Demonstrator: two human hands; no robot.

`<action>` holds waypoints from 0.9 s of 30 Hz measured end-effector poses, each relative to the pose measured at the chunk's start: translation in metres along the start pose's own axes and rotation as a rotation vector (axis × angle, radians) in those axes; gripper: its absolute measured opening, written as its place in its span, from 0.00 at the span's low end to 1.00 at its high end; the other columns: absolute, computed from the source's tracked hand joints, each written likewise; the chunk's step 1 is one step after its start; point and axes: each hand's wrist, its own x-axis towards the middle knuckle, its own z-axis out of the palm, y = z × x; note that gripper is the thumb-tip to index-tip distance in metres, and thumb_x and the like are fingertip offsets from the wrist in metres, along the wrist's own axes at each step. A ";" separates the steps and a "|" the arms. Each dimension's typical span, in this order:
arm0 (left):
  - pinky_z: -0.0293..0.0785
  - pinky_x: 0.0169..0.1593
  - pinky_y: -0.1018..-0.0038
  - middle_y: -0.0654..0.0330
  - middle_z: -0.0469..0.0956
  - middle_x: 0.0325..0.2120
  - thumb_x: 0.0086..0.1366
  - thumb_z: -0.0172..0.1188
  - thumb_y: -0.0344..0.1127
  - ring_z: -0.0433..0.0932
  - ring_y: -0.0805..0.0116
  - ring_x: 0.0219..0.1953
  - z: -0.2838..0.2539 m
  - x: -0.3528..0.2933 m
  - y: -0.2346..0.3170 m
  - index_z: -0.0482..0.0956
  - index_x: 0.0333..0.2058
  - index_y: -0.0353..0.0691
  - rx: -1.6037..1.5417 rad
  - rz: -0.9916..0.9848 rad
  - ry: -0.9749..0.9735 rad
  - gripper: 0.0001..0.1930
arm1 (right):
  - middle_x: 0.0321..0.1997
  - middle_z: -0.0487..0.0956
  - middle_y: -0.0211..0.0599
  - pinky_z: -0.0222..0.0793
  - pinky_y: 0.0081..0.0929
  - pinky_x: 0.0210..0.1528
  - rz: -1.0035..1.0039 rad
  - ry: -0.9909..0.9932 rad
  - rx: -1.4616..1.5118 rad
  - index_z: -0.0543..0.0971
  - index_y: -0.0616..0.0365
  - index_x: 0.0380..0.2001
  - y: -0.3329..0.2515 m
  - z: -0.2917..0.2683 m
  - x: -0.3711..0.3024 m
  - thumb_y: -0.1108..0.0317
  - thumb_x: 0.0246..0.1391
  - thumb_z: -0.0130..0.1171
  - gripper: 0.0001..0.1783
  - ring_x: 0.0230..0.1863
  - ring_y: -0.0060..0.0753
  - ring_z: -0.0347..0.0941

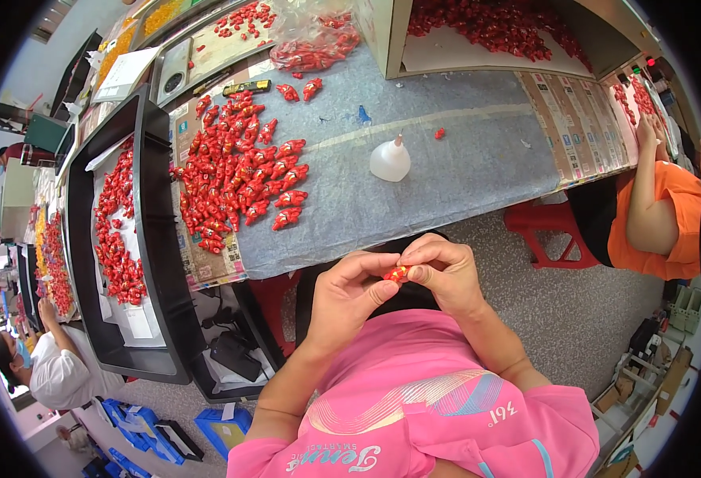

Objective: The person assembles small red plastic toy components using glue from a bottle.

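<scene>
Both my hands meet in front of my body, just off the table's near edge. Between the fingertips of my left hand (356, 291) and my right hand (443, 276) is a small red and yellow figurine (397, 274), partly hidden by the fingers. Thumbs and forefingers of both hands pinch it. On the table to the left lies a spread of similar red figurines (235, 171), with a loose row along its right side. A white squeeze bottle with a thin tip (390, 161) stands beyond my hands on the blue-grey table cover (334, 215).
A black tray (155, 239) with red pieces stands at the left edge. A clear bag of red pieces (314, 52) lies at the back, beside an open box (478, 62) of more. One small red piece (439, 133) lies right of the bottle. Co-workers sit left and right; a red stool (549, 235) stands right.
</scene>
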 end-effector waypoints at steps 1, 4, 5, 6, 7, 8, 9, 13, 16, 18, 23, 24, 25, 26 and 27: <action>0.75 0.48 0.77 0.59 0.75 0.37 0.57 0.64 0.22 0.76 0.72 0.42 0.000 -0.001 0.000 0.77 0.45 0.31 0.000 0.000 0.000 0.16 | 0.38 0.77 0.37 0.73 0.24 0.45 0.009 0.009 -0.005 0.82 0.62 0.35 0.001 0.000 0.001 0.78 0.48 0.64 0.08 0.40 0.27 0.75; 0.75 0.45 0.78 0.60 0.76 0.35 0.56 0.64 0.21 0.76 0.72 0.39 -0.002 -0.002 -0.001 0.79 0.43 0.32 0.079 0.075 0.029 0.14 | 0.38 0.77 0.37 0.74 0.24 0.45 0.054 -0.016 0.091 0.81 0.62 0.35 0.004 0.000 0.002 0.77 0.49 0.64 0.08 0.40 0.27 0.75; 0.75 0.44 0.79 0.60 0.76 0.34 0.55 0.64 0.21 0.76 0.73 0.38 -0.002 -0.003 -0.001 0.80 0.41 0.32 0.136 0.098 0.035 0.13 | 0.38 0.77 0.37 0.74 0.24 0.45 0.054 -0.016 0.091 0.81 0.62 0.35 0.006 0.000 0.002 0.77 0.49 0.64 0.08 0.40 0.27 0.75; 0.74 0.43 0.79 0.59 0.76 0.34 0.54 0.65 0.20 0.76 0.73 0.37 -0.002 -0.003 -0.002 0.81 0.40 0.33 0.192 0.121 0.042 0.13 | 0.37 0.77 0.36 0.73 0.24 0.45 0.069 -0.017 0.123 0.81 0.62 0.34 0.007 0.000 0.002 0.76 0.49 0.64 0.08 0.39 0.27 0.75; 0.74 0.43 0.79 0.59 0.76 0.34 0.54 0.65 0.20 0.76 0.73 0.37 -0.002 -0.003 -0.002 0.81 0.40 0.33 0.192 0.121 0.042 0.13 | 0.37 0.77 0.36 0.73 0.24 0.44 0.084 -0.018 0.155 0.81 0.62 0.34 0.009 0.000 0.001 0.75 0.49 0.64 0.07 0.39 0.27 0.75; 0.74 0.42 0.79 0.59 0.76 0.33 0.54 0.65 0.20 0.76 0.73 0.36 -0.003 -0.003 -0.003 0.81 0.40 0.33 0.207 0.134 0.045 0.13 | 0.37 0.77 0.36 0.73 0.24 0.44 0.084 -0.017 0.155 0.81 0.62 0.34 0.010 -0.001 0.001 0.75 0.49 0.64 0.07 0.39 0.27 0.75; 0.74 0.41 0.79 0.59 0.76 0.33 0.53 0.65 0.20 0.76 0.74 0.35 -0.003 -0.003 -0.004 0.81 0.40 0.33 0.222 0.147 0.047 0.13 | 0.37 0.77 0.36 0.74 0.24 0.44 0.089 -0.020 0.178 0.81 0.62 0.34 0.012 -0.002 0.001 0.74 0.49 0.64 0.07 0.39 0.26 0.75; 0.75 0.40 0.80 0.59 0.76 0.32 0.53 0.64 0.19 0.76 0.74 0.35 -0.001 -0.004 -0.006 0.81 0.39 0.32 0.275 0.171 0.055 0.13 | 0.36 0.77 0.36 0.74 0.23 0.42 0.127 -0.034 0.255 0.80 0.62 0.33 0.014 -0.002 0.001 0.71 0.51 0.64 0.07 0.37 0.26 0.75; 0.75 0.40 0.80 0.60 0.75 0.32 0.54 0.63 0.18 0.76 0.73 0.35 0.004 -0.003 -0.006 0.81 0.38 0.31 0.293 0.211 0.069 0.11 | 0.36 0.77 0.36 0.75 0.23 0.41 0.137 -0.038 0.307 0.80 0.62 0.33 0.019 -0.003 0.002 0.70 0.51 0.64 0.07 0.36 0.26 0.76; 0.76 0.41 0.80 0.59 0.74 0.33 0.55 0.62 0.17 0.77 0.73 0.36 0.005 -0.002 -0.007 0.79 0.39 0.31 0.270 0.229 0.070 0.12 | 0.36 0.77 0.36 0.75 0.23 0.41 0.163 -0.040 0.342 0.79 0.62 0.33 0.021 -0.004 0.003 0.70 0.52 0.64 0.07 0.36 0.26 0.76; 0.76 0.43 0.80 0.59 0.73 0.36 0.56 0.61 0.18 0.78 0.72 0.36 0.007 0.000 -0.005 0.77 0.43 0.30 0.269 0.197 0.072 0.14 | 0.38 0.78 0.36 0.75 0.25 0.42 0.274 -0.044 0.441 0.78 0.61 0.36 0.024 -0.006 0.005 0.70 0.53 0.63 0.09 0.38 0.27 0.77; 0.76 0.43 0.80 0.59 0.72 0.36 0.57 0.62 0.20 0.77 0.72 0.36 0.009 0.000 -0.002 0.77 0.44 0.31 0.310 0.208 0.076 0.15 | 0.38 0.79 0.36 0.76 0.25 0.42 0.292 -0.025 0.459 0.77 0.61 0.38 0.022 -0.005 0.005 0.70 0.53 0.63 0.10 0.38 0.27 0.77; 0.76 0.43 0.80 0.59 0.72 0.36 0.57 0.62 0.20 0.77 0.72 0.36 0.010 0.001 0.000 0.77 0.44 0.31 0.310 0.208 0.075 0.15 | 0.39 0.79 0.37 0.76 0.25 0.42 0.311 -0.006 0.476 0.76 0.61 0.39 0.021 -0.004 0.006 0.70 0.53 0.62 0.11 0.39 0.28 0.77; 0.76 0.43 0.80 0.61 0.71 0.34 0.56 0.61 0.18 0.76 0.74 0.36 0.012 0.001 0.003 0.77 0.46 0.33 0.340 0.223 0.069 0.17 | 0.39 0.79 0.37 0.76 0.25 0.42 0.309 -0.006 0.476 0.76 0.61 0.39 0.019 -0.002 0.007 0.70 0.53 0.62 0.11 0.39 0.28 0.77; 0.76 0.43 0.80 0.63 0.69 0.32 0.56 0.60 0.17 0.74 0.76 0.36 0.012 0.002 0.004 0.77 0.49 0.36 0.370 0.238 0.063 0.20 | 0.38 0.79 0.36 0.76 0.24 0.41 0.305 -0.001 0.487 0.74 0.60 0.40 0.017 -0.001 0.008 0.70 0.54 0.62 0.12 0.38 0.27 0.77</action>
